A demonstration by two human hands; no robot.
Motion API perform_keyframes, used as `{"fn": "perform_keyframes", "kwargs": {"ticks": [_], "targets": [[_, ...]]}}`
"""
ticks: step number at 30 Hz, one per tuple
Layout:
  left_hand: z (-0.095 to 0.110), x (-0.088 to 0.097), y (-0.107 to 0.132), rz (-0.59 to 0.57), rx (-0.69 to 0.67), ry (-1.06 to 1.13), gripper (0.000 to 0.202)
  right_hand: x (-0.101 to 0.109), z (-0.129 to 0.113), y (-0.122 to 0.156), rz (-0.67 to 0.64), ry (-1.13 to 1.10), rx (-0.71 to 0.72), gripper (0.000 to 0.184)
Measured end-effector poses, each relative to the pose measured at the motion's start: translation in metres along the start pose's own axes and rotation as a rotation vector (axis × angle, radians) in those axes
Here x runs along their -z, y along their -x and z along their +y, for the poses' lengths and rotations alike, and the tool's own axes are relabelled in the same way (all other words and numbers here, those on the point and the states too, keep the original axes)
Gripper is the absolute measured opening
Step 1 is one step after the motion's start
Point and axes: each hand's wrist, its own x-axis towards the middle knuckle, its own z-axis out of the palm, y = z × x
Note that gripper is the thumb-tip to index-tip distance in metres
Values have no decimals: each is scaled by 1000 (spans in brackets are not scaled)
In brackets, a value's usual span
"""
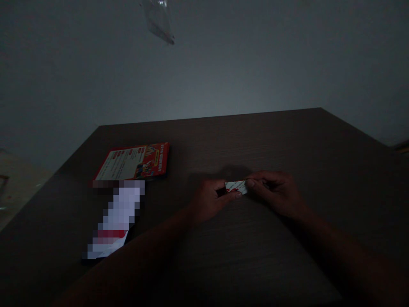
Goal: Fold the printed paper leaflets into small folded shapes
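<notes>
A small flat white piece with red and dark printing is held between my two hands above the table; the dim light does not show whether it is a packet or a card. My left hand is closed on its left end, with the thumb along the lower edge. At its upper right corner, the thumb and index finger of my right hand pinch it. The right fingers cover that end. Both forearms reach in from the bottom of the view.
On the dark wooden table, a red printed box or booklet lies at the left. Nearer to me is a lit phone-like screen, blurred into blocks, close to my left forearm. A clear plastic bag hangs on the pale wall behind.
</notes>
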Motion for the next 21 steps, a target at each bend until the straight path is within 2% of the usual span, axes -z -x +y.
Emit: {"fn": "perform_keyframes", "kwargs": {"ticks": [21], "targets": [[-2,0,1,-106,9,79,36,0,-1,-1,-31,34,27,26]]}}
